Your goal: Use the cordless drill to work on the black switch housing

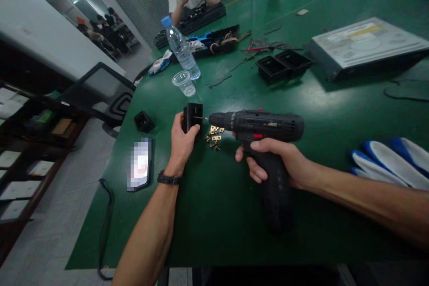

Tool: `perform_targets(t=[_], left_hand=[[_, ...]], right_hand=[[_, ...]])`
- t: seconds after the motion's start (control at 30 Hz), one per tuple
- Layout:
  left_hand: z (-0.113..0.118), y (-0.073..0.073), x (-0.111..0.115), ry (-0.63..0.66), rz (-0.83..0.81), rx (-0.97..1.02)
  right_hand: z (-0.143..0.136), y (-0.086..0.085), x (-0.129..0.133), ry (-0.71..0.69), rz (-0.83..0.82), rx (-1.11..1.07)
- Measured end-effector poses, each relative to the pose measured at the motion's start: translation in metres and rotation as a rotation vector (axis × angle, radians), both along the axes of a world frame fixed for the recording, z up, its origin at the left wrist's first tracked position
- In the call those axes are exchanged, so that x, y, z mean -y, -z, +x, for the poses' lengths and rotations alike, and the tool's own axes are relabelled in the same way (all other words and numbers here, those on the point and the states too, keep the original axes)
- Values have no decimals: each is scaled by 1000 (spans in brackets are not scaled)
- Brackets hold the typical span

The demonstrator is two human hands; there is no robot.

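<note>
A dark strap [109, 203] lies by the near left corner of the surface [208, 219]. Along the left edge come a phone [140, 165] and, farther back, a small black box [143, 121]. Inward from that edge, the left hand [183, 136] grips a black housing [197, 109] upright between thumb and fingers. Brass plates and screws [216, 138] lie just beside it. The bit of a drill [268, 125] points into the housing's open side; whether it touches is unclear. The right hand [279, 156] wraps the drill's handle, and rightmost, back from the near edge, lies a blue-and-white glove [395, 161].
</note>
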State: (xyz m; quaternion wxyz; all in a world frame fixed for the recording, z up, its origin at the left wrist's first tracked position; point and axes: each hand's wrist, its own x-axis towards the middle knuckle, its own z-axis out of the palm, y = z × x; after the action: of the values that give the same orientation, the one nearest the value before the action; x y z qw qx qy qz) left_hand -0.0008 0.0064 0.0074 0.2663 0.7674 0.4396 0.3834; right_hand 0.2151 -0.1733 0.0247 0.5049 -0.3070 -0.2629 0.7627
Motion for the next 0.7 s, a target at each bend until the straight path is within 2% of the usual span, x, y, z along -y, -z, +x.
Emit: perform_targets(t=[0.3, 0.7], left_hand=[[-3, 1, -1, -16, 57, -16], [-3, 7, -7, -18, 73, -28]], right_hand=[[1, 7, -1, 17, 39, -95], [2, 5, 0, -12, 66, -53]])
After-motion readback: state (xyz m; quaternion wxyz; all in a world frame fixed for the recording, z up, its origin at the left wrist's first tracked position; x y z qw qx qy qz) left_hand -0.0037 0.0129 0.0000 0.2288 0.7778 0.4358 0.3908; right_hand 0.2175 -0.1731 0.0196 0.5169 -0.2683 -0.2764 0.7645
